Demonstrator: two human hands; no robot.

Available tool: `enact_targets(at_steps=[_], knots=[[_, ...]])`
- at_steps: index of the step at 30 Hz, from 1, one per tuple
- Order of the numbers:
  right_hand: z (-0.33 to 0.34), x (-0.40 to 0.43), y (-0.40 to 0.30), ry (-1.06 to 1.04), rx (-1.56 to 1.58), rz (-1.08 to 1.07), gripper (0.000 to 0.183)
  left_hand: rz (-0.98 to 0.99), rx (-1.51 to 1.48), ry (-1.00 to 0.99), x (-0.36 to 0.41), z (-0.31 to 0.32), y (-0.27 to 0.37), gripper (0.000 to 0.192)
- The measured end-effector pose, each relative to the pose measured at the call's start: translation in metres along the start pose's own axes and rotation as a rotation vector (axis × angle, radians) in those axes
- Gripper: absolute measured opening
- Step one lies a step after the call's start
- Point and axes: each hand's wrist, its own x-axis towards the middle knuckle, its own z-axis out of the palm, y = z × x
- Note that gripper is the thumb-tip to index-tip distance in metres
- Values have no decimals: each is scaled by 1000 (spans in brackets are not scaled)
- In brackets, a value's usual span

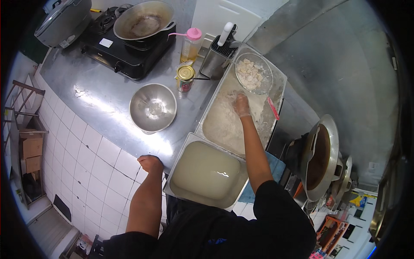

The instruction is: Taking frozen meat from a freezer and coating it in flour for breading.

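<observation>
My right hand (pixel 242 104), in a clear plastic glove, reaches into flour (pixel 223 119) in a large metal tray (pixel 204 114); its fingertips are partly hidden by flour. Just beyond it, a wire strainer (pixel 266 72) holds floured pieces (pixel 248 75), its red handle (pixel 273 108) resting towards the tray's right side. My left hand (pixel 150 163) is bare and loosely curled at the counter's near edge, holding nothing visible. Between my arms stands a metal pan of cloudy, pale liquid (pixel 207 170). An upright steel bowl (pixel 153 108) sits on the counter beyond my left hand.
A gas stove (pixel 129 60) carries a wok (pixel 144 22). Near the tray stand a tin can (pixel 185 78), a pink-capped squeeze bottle (pixel 190 45) and a metal utensil holder (pixel 215 58). A large wok with dark contents (pixel 320 158) is on the right, beside a blue cloth (pixel 276 165).
</observation>
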Motion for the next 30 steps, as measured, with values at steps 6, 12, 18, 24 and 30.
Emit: enact_targets(at_steps=[6, 12, 18, 24, 30], knots=[[-106, 5, -23, 139, 458, 7, 18, -11, 2, -49, -12, -3, 10, 61], [-148, 16, -21, 479, 388, 21, 18, 2, -9, -51, -10, -1, 7, 62], [-75, -24, 10, 70, 341, 68, 24, -9, -25, -42, -15, -2, 10, 62], [-5, -32, 42, 215, 181, -109, 23, -18, 2, -29, -5, 5, 3, 62], [-34, -29, 41, -53, 463, 224, 25, -27, 10, -72, -9, -2, 9, 67]])
